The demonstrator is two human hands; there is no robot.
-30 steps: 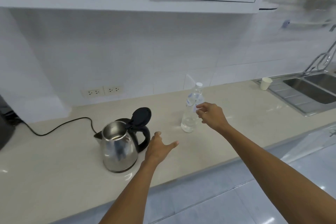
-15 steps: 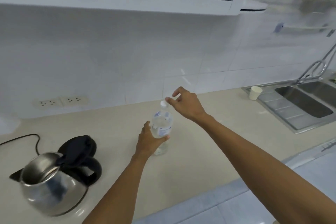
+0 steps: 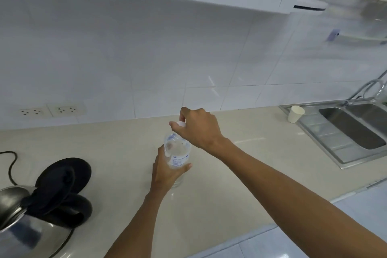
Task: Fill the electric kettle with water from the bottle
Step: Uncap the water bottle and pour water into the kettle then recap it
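Note:
A clear plastic water bottle (image 3: 178, 151) stands upright on the beige counter (image 3: 240, 174), near the middle of the view. My left hand (image 3: 166, 172) is wrapped around its lower body. My right hand (image 3: 198, 126) sits on top of it, fingers pinched around the white cap (image 3: 181, 124). The steel electric kettle (image 3: 25, 228) is at the lower left corner, partly cut off by the frame, with its black lid (image 3: 65, 174) flipped up and open.
A black power cord (image 3: 10, 165) runs left of the kettle below two wall sockets (image 3: 48, 110). A paper cup (image 3: 295, 113) stands on the steel sink's drainboard (image 3: 335, 138) at the right, with a tap behind. White cabinets hang overhead.
My left hand went from beside the kettle to gripping the bottle. My right hand rose from the bottle's body to its cap. The view has shifted right, pushing the kettle into the corner.

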